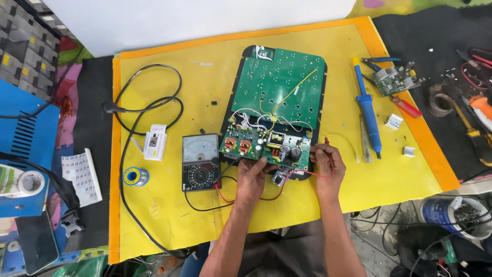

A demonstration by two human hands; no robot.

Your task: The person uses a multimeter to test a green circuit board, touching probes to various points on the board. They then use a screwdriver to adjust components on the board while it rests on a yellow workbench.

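Bench (154, 225): yellow top with an orange border, filling the middle of the frame.

Board (277, 97): large green circuit board on a dark backing, centre of the frame, upright in the picture, with yellow and white wires across it. A smaller power section with coils and capacitors sits along its lower edge.

Left hand (252, 177): lower centre, at the board's lower edge, fingers bent and drawn together on the board's rim. Whether it pinches a probe there cannot be told.

Right hand (325, 166): lower centre right, at the board's lower right corner, fingers closed around a red probe (328, 149) that points up the frame. A red lead runs from it below the board.

Meter (201, 161): analogue, dark case with a pale dial, just left of the board; red and black leads loop from it across the bench below the left hand.

Solder reel (135, 176): left of the meter, lying flat.

Small box (155, 144): white, upper left of the meter.

Black cable (148, 102): coiled in loops, left half of the bench.

Soldering iron (368, 113): blue handle, yellow end, right of the board, lying lengthwise up the frame.

Screwdriver (405, 106): red handle, right of the iron, near the orange border.

Small board (392, 78): upper right, at the orange border, with blue-handled pliers (376, 61) touching it.
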